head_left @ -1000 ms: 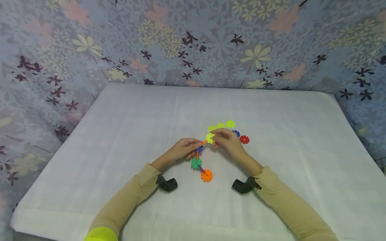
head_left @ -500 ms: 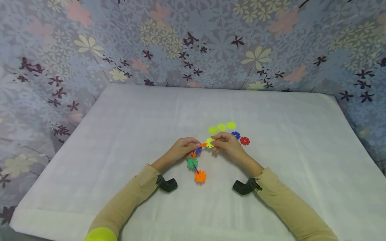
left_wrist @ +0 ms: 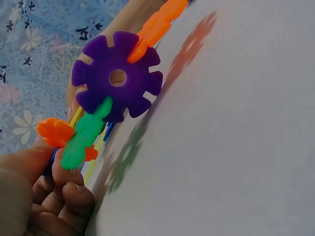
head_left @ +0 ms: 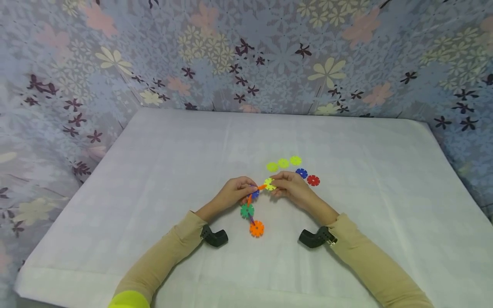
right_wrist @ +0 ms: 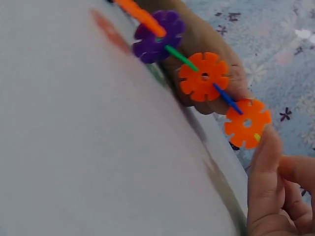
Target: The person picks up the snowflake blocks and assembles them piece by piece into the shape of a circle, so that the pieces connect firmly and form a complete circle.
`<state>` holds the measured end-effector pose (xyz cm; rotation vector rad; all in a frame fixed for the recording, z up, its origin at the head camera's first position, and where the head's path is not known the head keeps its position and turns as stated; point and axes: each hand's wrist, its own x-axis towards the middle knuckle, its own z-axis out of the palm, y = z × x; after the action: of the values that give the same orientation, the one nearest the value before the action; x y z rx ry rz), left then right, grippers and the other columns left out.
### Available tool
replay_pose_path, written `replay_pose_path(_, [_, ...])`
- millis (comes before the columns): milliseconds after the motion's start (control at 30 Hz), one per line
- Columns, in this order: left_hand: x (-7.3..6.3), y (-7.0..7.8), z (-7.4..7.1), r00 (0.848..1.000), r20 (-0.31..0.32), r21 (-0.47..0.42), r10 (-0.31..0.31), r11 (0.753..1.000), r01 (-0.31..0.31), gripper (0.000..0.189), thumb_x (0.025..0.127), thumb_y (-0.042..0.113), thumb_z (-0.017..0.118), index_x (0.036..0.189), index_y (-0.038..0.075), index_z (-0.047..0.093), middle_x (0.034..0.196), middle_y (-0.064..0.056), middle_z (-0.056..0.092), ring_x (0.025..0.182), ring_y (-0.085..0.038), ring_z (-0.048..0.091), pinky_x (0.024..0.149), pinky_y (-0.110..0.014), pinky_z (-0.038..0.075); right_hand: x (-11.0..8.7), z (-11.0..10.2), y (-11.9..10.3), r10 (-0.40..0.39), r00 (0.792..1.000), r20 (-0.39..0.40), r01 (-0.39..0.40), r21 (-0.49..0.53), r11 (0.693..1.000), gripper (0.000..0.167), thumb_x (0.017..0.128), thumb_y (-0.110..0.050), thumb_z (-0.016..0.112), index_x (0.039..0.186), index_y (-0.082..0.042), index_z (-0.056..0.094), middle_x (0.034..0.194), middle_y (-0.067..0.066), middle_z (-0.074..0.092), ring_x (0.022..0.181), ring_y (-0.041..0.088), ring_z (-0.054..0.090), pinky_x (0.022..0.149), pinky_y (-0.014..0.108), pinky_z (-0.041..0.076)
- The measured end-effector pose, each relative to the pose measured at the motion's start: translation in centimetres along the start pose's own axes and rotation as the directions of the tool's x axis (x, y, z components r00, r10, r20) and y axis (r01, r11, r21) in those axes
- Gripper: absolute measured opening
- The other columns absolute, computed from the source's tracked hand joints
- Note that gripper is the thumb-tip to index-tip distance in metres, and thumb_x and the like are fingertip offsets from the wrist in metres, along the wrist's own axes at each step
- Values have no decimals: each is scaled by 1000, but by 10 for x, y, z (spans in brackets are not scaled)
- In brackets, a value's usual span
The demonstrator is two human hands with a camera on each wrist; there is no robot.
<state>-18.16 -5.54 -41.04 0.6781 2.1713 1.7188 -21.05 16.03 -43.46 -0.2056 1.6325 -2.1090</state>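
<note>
A chain of slotted plastic snowflake discs hangs between the hands. My left hand (head_left: 235,192) pinches its blue disc (head_left: 254,193) between thumb and fingers. Below that, a green disc (head_left: 247,210), a purple disc (left_wrist: 98,61) and an orange end disc (head_left: 256,229) trail toward the person. My right hand (head_left: 295,188) pinches a yellow disc (head_left: 268,184), mostly hidden by the fingers in the right wrist view. Its yellow edge shows at the rim of another orange disc (right_wrist: 235,132), which is slotted onto the blue one. A further orange disc (right_wrist: 211,91) joins blue and green.
Behind the right hand, loose yellow discs (head_left: 283,163) lie in a row on the white-covered table (head_left: 185,145). A loose blue disc (head_left: 301,173) and a red disc (head_left: 313,180) lie to their right. Floral cloth (head_left: 269,55) hangs behind the table.
My right hand has come slightly toward the person with the yellow disc, uncovering the loose discs behind. The chain's hanging end has swung a little left. My left hand keeps its pinch.
</note>
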Motion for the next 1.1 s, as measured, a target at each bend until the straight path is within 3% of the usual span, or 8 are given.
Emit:
replay_pose_path(400, [1, 1, 5, 1000, -8, 23, 18, 1000, -18, 14, 91, 2, 50, 97, -10, 55, 56, -7, 51, 46, -13, 43, 45, -22, 36, -3, -3, 1, -19, 999, 36, 24, -122, 992, 18, 89, 4, 49, 104, 14, 50, 85, 11, 57, 65, 15, 60, 63, 25, 50])
replay_pose_path(600, [2, 3, 6, 1000, -12, -49, -28, 998, 28, 20, 95, 5, 42, 103, -11, 50, 56, -8, 48, 47, -15, 41, 46, -23, 36, -5, 1, 3, -81, 997, 19, 82, -103, 991, 34, 89, 4, 49, 122, 13, 43, 94, 12, 51, 74, 16, 59, 71, 26, 49])
replay_pose_path(700, [2, 5, 6, 998, -36, -36, -53, 998, 52, 24, 97, 9, 40, 106, -11, 50, 53, -6, 47, 44, -14, 41, 44, -22, 36, -7, 5, 3, -88, 996, 27, 90, -83, 993, 40, 87, 6, 50, 126, 12, 40, 96, 14, 47, 79, 17, 59, 75, 28, 48])
replay_pose_path(800, [2, 5, 8, 996, -62, -6, -61, 998, 61, 25, 96, 12, 42, 104, -9, 53, 51, -5, 47, 40, -13, 40, 42, -22, 35, -7, 10, 3, -96, 994, 44, 102, -158, 982, 44, 86, 3, 53, 128, 9, 40, 105, 17, 50, 86, 19, 60, 80, 31, 46])
replay_pose_path(900, [1, 7, 10, 991, -114, 11, -69, 997, 71, 25, 94, 12, 47, 104, -9, 55, 49, -3, 48, 37, -10, 39, 39, -21, 33, -6, 13, 2, -111, 992, 64, 124, -273, 954, 46, 87, -3, 56, 130, 4, 42, 107, 19, 56, 89, 21, 60, 81, 32, 45])
replay_pose_path(967, [1, 8, 10, 986, -148, -3, -74, 997, 75, 25, 93, 12, 49, 104, -10, 56, 47, -1, 47, 35, -9, 38, 37, -21, 33, -6, 14, -1, -135, 987, 88, 158, -363, 918, 45, 88, -7, 57, 130, 1, 44, 101, 18, 60, 86, 22, 61, 79, 31, 46])
replay_pose_path(1033, [1, 9, 11, 982, -172, -37, -80, 997, 75, 25, 93, 10, 50, 105, -10, 56, 45, -1, 45, 33, -9, 37, 36, -22, 32, -5, 14, -6, -169, 977, 131, 210, -447, 869, 44, 89, -9, 56, 131, -1, 43, 97, 18, 61, 82, 24, 61, 74, 33, 48])
replay_pose_path(1100, [1, 9, 12, 979, -187, -71, -84, 995, 72, 24, 92, 9, 50, 105, -10, 56, 45, -1, 44, 33, -9, 36, 36, -22, 31, -5, 12, -13, -219, 960, 172, 278, -533, 799, 43, 90, -9, 54, 131, -1, 43, 100, 18, 60, 79, 26, 60, 70, 35, 48])
